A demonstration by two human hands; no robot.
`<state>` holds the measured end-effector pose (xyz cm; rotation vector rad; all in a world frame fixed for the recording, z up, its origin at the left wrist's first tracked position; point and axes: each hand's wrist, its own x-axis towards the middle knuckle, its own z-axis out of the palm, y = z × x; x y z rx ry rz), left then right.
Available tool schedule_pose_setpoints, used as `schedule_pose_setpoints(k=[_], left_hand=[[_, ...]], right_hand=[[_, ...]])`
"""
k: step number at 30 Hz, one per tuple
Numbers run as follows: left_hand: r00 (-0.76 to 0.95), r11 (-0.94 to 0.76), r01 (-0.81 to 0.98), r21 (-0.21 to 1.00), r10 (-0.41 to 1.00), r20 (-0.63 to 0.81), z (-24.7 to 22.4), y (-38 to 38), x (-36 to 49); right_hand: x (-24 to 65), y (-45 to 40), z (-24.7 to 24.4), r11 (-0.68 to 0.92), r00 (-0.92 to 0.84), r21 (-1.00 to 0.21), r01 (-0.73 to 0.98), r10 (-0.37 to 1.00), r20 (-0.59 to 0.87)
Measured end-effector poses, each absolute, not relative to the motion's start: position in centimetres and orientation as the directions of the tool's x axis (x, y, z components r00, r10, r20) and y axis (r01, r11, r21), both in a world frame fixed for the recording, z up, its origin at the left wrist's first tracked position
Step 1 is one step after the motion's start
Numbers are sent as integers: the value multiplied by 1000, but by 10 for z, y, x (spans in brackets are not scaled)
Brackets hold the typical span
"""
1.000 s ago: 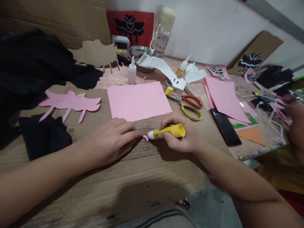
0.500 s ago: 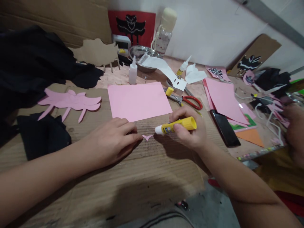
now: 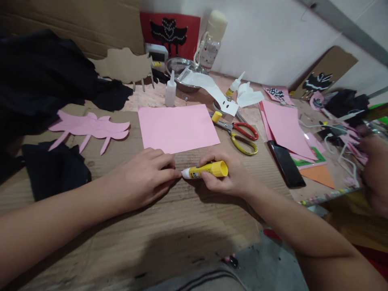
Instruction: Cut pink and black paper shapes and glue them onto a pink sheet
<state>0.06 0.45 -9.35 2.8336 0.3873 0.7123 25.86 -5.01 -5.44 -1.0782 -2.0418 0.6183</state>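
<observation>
My right hand (image 3: 222,174) is closed around a yellow glue stick (image 3: 206,170), held nearly level with its white tip pointing left. That tip meets the fingertips of my left hand (image 3: 151,174), which press down on the cardboard (image 3: 182,220). A small pink paper cutout lies under the fingertips and glue tip, almost wholly hidden. Just beyond both hands is a pink paper sheet (image 3: 178,127). Scissors (image 3: 242,135) with one red and one yellow handle rest to its right, beside the yellow glue cap (image 3: 216,117).
A pink winged cutout (image 3: 91,127) and black cloth (image 3: 57,171) lie at left. Small glue bottles (image 3: 170,91), a metal bowl (image 3: 178,66) and a drink bottle (image 3: 210,42) stand behind. A phone (image 3: 285,165) is at right, near another person's blurred hand (image 3: 376,173).
My right hand has moved left with the glue stick, bringing its tip over the small pink cutout at my left fingertips. My left hand stays in place.
</observation>
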Motion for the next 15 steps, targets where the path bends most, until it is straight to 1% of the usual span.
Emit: schedule_pose_setpoints(k=[4, 6, 9, 11, 13, 15], left_hand=[[852, -946, 208, 250, 300, 429, -92, 5, 0], [849, -942, 206, 265, 307, 430, -92, 4, 0], [852, -937, 201, 284, 311, 420, -90, 4, 0], [854, -936, 204, 287, 313, 415, -91, 4, -1], [852, -936, 207, 286, 316, 418, -91, 3, -1], [850, -938, 205, 279, 312, 424, -93, 4, -1]], right_hand=[[260, -52, -52, 499, -371, -710, 497, 862, 346], [262, -53, -51, 468, -341, -739, 484, 879, 333], [265, -54, -50, 417, -206, -803, 426, 909, 362], [266, -53, -50, 405, -130, -819, 406, 913, 386], [266, -52, -51, 417, -155, -803, 424, 908, 390], [264, -52, -52, 461, -247, -762, 456, 887, 389]])
